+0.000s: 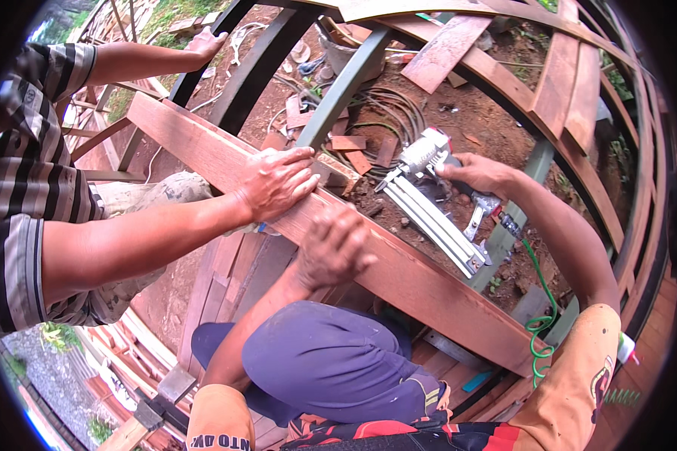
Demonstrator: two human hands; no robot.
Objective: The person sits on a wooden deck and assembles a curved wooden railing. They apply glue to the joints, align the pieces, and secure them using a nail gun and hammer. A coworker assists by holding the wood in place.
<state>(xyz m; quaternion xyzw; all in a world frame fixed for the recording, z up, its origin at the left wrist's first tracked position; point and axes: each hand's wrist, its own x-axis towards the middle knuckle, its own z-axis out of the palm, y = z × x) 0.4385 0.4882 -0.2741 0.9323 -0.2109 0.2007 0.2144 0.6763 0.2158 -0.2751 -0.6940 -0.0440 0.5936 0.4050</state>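
My right hand is wrapped round the grip of a silver pneumatic nail gun, whose long magazine slants down to the right. A green coiled air hose runs from its fitting beside my forearm. Along the middle lies a long reddish-brown wooden plank, slanting from upper left to lower right. My left hand, smeared by motion, is over the plank's near edge; I cannot tell whether it touches. A co-worker's hand presses on the plank farther left, and that person's other hand rests against a dark beam.
Dark metal beams and a green-grey one cross an opening over bare soil. Coiled cables, wood offcuts and a bucket lie below. Loose boards rest on the curved frame at the upper right.
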